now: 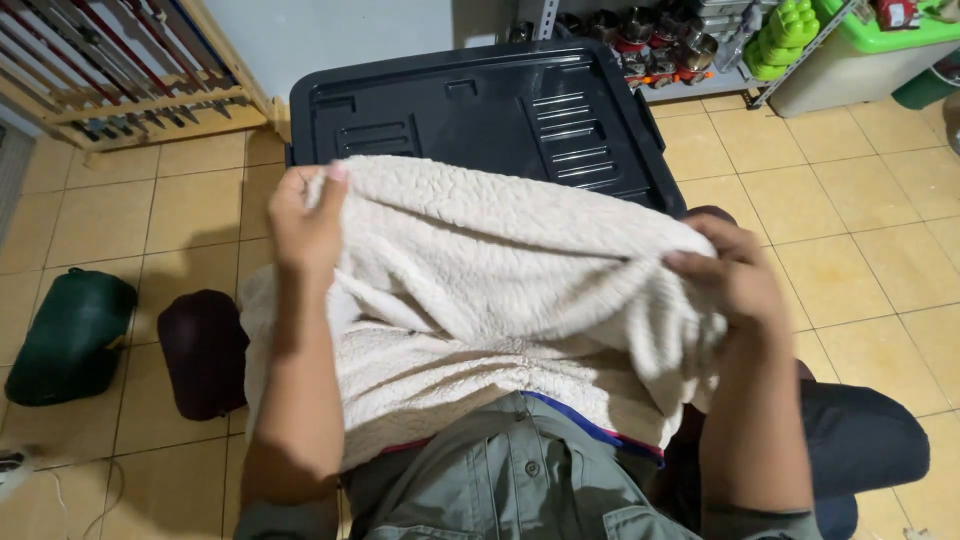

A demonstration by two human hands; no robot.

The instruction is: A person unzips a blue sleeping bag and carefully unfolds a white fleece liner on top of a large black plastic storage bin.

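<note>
A cream fleece blanket (470, 290) is held up in front of me and drapes down over my lap, with a thin blue and red edge showing near its lower right. My left hand (305, 225) grips its upper left edge. My right hand (725, 270) pinches its upper right edge. Behind the blanket lies a black plastic bin lid (480, 110) on the tiled floor.
A dark green stuffed sack (70, 335) and a maroon one (203, 350) lie on the floor at the left. A wooden rack with rods (110, 65) leans at the back left. Metal shelving with jars and green plastic items (700, 45) stands at the back right.
</note>
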